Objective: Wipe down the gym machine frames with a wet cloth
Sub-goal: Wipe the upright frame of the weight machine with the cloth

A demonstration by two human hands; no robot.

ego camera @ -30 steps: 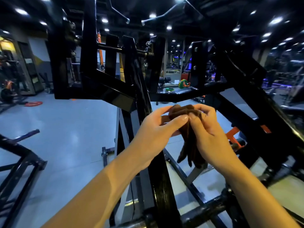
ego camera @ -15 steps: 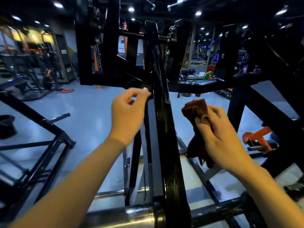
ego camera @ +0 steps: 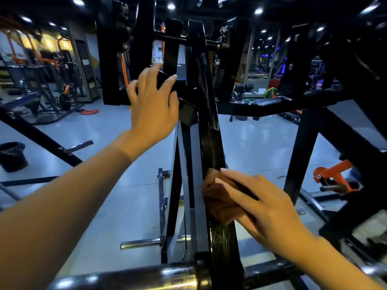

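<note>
A dim gym with a pale grey floor (ego camera: 261, 143). The left hand (ego camera: 154, 105) curls round a black steel crossbar (ego camera: 184, 97); the right hand (ego camera: 257, 204), fingers flat, presses a brown cloth (ego camera: 217, 197) against the near glossy black upright beam (ego camera: 211, 143).

open floor (ego camera: 109, 155) left of upright beam (ego camera: 211, 143), cross braces (ego camera: 343, 139) crowding right

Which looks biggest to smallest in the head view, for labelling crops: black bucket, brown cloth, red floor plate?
1. brown cloth, though its nearness to the camera inflates it
2. black bucket
3. red floor plate, farthest away
</note>
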